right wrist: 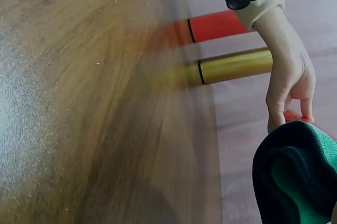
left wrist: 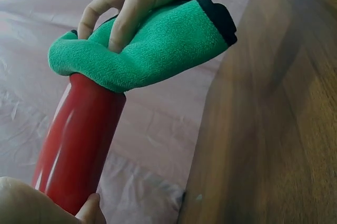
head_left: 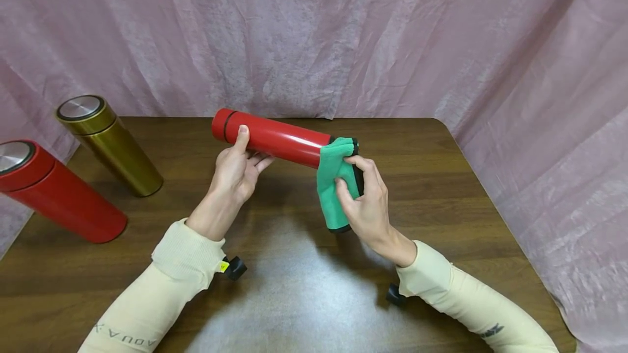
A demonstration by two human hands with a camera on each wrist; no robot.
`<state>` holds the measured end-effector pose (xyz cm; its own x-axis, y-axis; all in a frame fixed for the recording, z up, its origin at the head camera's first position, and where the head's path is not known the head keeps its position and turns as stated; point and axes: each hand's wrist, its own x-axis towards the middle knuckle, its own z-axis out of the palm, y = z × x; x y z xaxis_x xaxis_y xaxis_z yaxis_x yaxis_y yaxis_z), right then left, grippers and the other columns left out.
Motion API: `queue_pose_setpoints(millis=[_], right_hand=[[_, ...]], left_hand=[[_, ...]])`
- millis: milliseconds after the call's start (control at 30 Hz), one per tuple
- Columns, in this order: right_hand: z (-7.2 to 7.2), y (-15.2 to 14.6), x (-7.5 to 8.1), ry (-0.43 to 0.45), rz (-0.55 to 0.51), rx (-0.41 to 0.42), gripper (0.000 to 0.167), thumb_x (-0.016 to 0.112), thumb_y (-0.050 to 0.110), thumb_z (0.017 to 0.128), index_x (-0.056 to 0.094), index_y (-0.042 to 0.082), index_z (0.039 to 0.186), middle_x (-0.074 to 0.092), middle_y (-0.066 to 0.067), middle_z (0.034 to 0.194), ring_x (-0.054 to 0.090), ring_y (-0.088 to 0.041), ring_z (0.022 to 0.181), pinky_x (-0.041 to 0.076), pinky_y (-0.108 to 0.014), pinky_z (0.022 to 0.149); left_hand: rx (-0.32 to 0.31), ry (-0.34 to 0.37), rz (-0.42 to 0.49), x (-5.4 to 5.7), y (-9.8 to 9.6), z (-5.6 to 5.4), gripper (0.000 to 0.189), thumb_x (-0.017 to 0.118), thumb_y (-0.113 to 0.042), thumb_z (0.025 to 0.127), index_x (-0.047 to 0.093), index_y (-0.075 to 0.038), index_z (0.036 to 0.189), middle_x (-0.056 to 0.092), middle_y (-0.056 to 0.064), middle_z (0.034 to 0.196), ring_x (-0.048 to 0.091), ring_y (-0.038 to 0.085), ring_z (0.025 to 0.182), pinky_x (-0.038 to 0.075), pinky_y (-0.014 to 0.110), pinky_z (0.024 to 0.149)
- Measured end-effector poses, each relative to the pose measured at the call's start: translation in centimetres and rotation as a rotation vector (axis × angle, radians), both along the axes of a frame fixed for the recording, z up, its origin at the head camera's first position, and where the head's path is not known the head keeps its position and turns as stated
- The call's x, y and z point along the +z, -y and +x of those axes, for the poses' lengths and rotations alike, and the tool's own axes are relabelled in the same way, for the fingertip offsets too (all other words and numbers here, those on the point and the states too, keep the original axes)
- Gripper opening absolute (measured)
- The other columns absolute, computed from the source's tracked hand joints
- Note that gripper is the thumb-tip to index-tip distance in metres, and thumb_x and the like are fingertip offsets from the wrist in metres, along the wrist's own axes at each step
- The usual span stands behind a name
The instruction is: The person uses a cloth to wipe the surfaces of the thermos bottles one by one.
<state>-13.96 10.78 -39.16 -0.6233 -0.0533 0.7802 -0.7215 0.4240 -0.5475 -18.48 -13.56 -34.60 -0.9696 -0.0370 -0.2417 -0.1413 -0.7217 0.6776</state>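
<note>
A red thermos bottle (head_left: 279,138) is held tilted above the table by my left hand (head_left: 235,170), thumb on the near side near the capped end and fingers beneath. At its other end, my right hand (head_left: 365,200) pinches a folded green cloth (head_left: 331,189) with black edging. In the left wrist view the cloth (left wrist: 158,50) lies against the bottle's base end, with the right hand's fingers (left wrist: 124,27) pressed into it. The right wrist view shows the cloth's dark edge (right wrist: 274,176) close up, my left hand (right wrist: 292,77) beyond it.
Two more bottles stand upright at the left: a red one (head_left: 64,195) with a silver-topped lid and a gold one (head_left: 115,148) behind it. They rest on a brown wooden table (head_left: 432,178). Pink curtains (head_left: 294,37) hang behind the table and along its right side.
</note>
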Motion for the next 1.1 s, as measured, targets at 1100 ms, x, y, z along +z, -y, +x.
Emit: queue_pose_setpoints(millis=[1100], right_hand=[[-2.5,-8.8,2.0,0.845,-0.171,-0.061,0.054,0.065,0.019,0.103,0.043,0.011,0.152,0.054,-0.016,0.143,0.060,-0.030,0.116,0.058,-0.030,0.081]], left_hand=[[0.003,-0.244,-0.306,0.3,-1.4,-3.2,0.049,0.068,-0.012,0.101,0.046,-0.005,0.144,0.060,0.010,0.129,0.064,0.024,0.111,0.051,0.040,0.101]])
